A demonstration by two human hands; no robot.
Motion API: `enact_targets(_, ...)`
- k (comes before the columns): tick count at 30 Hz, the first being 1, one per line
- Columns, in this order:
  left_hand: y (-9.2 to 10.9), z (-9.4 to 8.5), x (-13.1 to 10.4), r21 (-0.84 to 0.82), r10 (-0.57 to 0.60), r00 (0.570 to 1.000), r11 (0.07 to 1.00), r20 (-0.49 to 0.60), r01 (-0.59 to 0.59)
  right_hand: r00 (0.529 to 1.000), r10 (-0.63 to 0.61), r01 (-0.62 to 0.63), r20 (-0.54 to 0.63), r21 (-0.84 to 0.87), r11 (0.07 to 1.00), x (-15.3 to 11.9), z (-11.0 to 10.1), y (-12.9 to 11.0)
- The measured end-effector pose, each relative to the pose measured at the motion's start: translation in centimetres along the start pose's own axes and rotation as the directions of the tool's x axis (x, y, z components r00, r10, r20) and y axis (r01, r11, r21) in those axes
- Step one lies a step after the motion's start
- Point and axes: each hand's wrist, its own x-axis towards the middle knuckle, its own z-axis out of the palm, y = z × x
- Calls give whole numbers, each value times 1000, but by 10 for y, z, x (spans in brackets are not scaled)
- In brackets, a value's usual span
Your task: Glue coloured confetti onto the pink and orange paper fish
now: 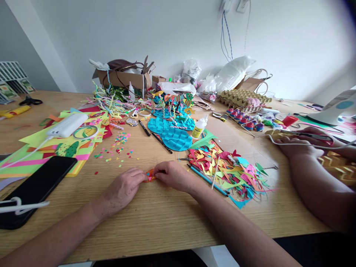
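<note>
Orange paper piece (pixel 150 175), right between two hands on the smooth, streaky wooden table (pixel 150 230). Is thin, and looks small and bright, with tiny pink and blue bits on top. Cannot tell the whole shape, because of fingers over both ends.

At the left end, left hand (pixel 125 187), with fingers close together and tips touching the paper. Cannot tell about a pinch there, with the thumb out of sight. At the right end, right hand (pixel 174 176), pinching the paper between thumb and finger.

Just past the hands, little paper dots (pixel 122 138), flat and many-coloured. Farther on, a black pen (pixel 144 128) and a black pencil (pixel 162 142), long and thin. Near these, blue woven paper (pixel 177 139), round at the edge and bumpy with crossing strips, beside a glue bottle (pixel 198 129).

To the right, a heap of paper scraps (pixel 222 165), pointy and curly. To the left, a flat, shiny black phone (pixel 39 187), then yellow paper sheets (pixel 33 138) under a white plastic block (pixel 65 126).

At the back, a brown cardboard box (pixel 125 79) and bumpy egg trays (pixel 239 98). Far right, another person's arm (pixel 314 181).
</note>
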Motion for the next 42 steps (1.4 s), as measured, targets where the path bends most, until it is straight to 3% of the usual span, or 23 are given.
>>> enact_targets(6,0,-1,2,-8,5,1000,1000,-6,-5,1000,-14,14,-22,-21,1000,-1,0,2)
enact_targets(14,0,-1,0,-13,-2,1000,1000,-1,2,997,-51,57,52,-118,991,-1,-2,0)
enact_targets(26,0,-1,0,-3,-6,1000,1000,-6,6,998,-60,62,17,-181,982,-1,1,-1)
enact_targets(42,2,-3,1,8,-15,1000,1000,11,15,998,48,-46,-31,57,997,-2,-7,6)
